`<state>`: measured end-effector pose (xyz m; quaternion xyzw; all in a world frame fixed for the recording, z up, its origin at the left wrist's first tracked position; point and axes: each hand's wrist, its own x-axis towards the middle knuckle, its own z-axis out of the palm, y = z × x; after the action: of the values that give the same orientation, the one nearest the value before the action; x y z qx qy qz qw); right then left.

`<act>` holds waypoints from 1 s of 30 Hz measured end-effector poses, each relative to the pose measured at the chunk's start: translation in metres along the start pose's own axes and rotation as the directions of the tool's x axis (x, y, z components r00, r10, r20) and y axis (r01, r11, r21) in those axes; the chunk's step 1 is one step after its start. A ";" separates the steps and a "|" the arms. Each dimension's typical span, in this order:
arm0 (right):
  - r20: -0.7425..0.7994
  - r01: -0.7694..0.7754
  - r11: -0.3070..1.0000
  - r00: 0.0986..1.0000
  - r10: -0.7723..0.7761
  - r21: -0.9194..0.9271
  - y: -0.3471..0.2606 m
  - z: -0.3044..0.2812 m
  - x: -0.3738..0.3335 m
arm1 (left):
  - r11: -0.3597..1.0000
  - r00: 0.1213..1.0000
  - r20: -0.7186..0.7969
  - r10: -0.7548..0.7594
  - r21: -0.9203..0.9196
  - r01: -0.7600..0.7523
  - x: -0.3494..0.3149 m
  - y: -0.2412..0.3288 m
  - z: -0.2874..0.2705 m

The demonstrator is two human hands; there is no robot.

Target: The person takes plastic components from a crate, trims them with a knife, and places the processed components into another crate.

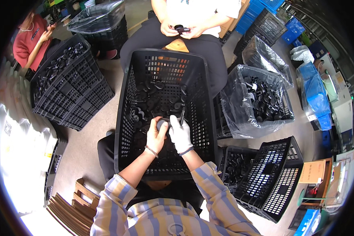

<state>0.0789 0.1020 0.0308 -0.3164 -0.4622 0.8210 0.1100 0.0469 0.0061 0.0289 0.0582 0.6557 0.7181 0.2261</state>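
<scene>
A large black slatted plastic crate stands in front of me, its bottom strewn with small black plastic parts that have rounded, disc-like ends. Above them, my bare left hand grips one black rounded plastic part between thumb and fingers. My right hand, in a white glove, is closed around a thin dark pen-like tool that points up and away. Both hands are close together at the part; the tool's working end is hidden by the glove.
Across the crate, a person handles a black part. Another person in red sits far left beside stacked crates of parts. At right are a plastic-lined crate, a tilted black crate and a cardboard box. Flattened cardboard lies lower left.
</scene>
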 end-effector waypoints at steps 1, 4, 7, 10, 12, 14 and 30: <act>0.017 0.072 0.995 0.997 -0.071 -0.063 0.002 0.007 -0.003 | 0.915 0.954 -0.095 0.285 0.325 -0.241 0.004 -0.001 -0.001; -0.013 0.039 0.989 0.999 -0.042 -0.145 0.002 0.016 -0.011 | 0.901 0.929 -0.210 0.305 0.381 -0.209 0.008 0.000 -0.010; -0.013 0.137 0.946 0.989 -0.147 -0.295 0.002 0.020 -0.014 | 0.986 0.984 -0.142 -0.104 -0.141 0.084 0.010 0.005 -0.019; -0.006 0.124 0.989 0.992 -0.125 -0.075 -0.005 0.013 -0.013 | 0.860 0.962 -0.062 -0.266 -0.466 0.208 0.013 0.009 -0.019; -0.011 0.124 0.992 0.992 -0.124 -0.008 -0.009 0.009 -0.011 | 0.879 0.974 -0.079 -0.211 -0.452 0.154 0.012 0.011 -0.019; -0.031 0.157 0.988 0.987 -0.157 -0.004 -0.013 0.005 -0.008 | 0.910 0.984 -0.117 -0.133 -0.409 0.075 0.011 0.011 -0.017; 0.126 0.474 0.424 0.767 -0.629 -0.772 -0.006 0.016 -0.005 | 0.910 0.993 0.114 0.012 -0.412 0.036 0.003 -0.003 -0.008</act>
<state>0.0724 0.0915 0.0440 -0.2352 -0.8300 0.4275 0.2703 0.0414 0.0002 0.0247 0.0461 0.4752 0.8346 0.2748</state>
